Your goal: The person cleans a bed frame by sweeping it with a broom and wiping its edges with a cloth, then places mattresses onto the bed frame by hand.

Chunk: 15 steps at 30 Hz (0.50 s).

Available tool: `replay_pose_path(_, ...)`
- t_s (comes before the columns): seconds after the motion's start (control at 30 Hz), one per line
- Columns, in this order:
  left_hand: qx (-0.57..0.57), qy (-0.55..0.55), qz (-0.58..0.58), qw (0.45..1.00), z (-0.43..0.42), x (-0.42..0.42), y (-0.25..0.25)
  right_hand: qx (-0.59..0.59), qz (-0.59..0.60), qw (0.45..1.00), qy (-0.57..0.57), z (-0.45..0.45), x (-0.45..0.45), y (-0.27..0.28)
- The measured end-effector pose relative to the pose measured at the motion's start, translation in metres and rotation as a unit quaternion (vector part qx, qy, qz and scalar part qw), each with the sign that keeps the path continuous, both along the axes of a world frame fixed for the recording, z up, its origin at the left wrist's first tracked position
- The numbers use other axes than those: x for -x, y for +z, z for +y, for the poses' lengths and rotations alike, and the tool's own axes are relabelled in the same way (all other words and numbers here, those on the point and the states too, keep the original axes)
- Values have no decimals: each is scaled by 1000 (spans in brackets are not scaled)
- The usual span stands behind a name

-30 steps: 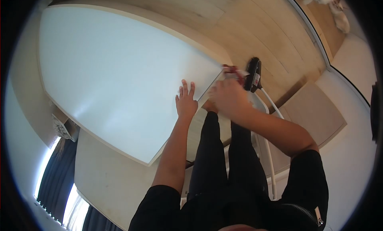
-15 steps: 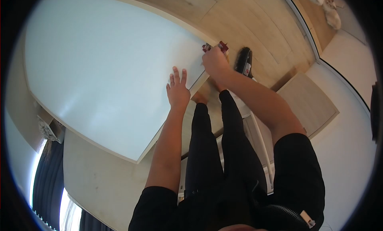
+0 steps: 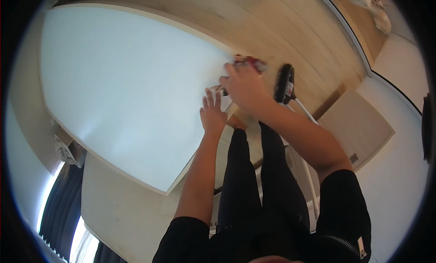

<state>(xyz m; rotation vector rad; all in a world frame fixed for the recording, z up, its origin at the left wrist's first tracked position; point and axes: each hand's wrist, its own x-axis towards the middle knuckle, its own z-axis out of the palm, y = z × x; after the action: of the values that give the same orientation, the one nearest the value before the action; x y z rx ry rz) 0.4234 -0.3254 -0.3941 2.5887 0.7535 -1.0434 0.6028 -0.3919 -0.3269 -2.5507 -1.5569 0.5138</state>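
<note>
On the white tabletop [image 3: 122, 90], my left hand [image 3: 213, 117] lies with its fingers stretched out, close to the front right edge. Just beyond its fingertips is a small brown and dark thing [image 3: 224, 92], too little shown to name. My right hand [image 3: 245, 85] is over the table's right corner, smeared by motion, with thumb and forefinger toward the left hand. A dark red thing [image 3: 250, 63] shows past its knuckles at the table's edge. It is blurred and partly covered, so I cannot tell its kind or whether the hand holds it.
A black-bristled broom head [image 3: 284, 83] with a white handle stands right of the table, near my right forearm. A light wooden cabinet [image 3: 359, 126] is farther right. A white furry animal [image 3: 381, 20] is beyond the dark floor track. Dark curtains [image 3: 61, 199] hang at left.
My right hand has shifted from the table's corner toward my left hand, and its fingers have turned left. The small brown and dark thing now shows between the hands. The whole view has shifted slightly.
</note>
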Motion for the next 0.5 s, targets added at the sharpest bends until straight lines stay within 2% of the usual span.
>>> replay_pose_path(0.07, -6, -1, 10, 1000, 2, 3, -2, -28, 40, 995, 93, 20, 19, -29)
replay_pose_path(0.1, -1, -6, 15, 1000, 2, -1, 2, -37, 42, 994, 93, 25, 22, -46)
replay_pose_path(0.13, 6, -14, 19, 1000, 1, -2, 2, 111, 9, 982, 154, 27, 22, -61)
replay_pose_path(0.17, 7, -9, 21, 1000, 1, -3, 3, 259, -25, 943, 209, 26, 23, -74)
replay_pose_path(0.27, 1, -15, 26, 1000, 0, -2, 0, 301, 4, 936, 182, 8, 25, -89)
replay_pose_path(0.3, 2, -15, 29, 999, -2, 0, 0, 286, -36, 933, 217, -2, 22, -82)
replay_pose_path(0.43, 22, -4, 24, 999, 1, -2, -2, 295, -27, 921, 251, -3, 8, -55)
replay_pose_path(0.5, 25, -1, 24, 999, 1, 1, -5, 335, 127, 925, 127, 1, -7, -53)
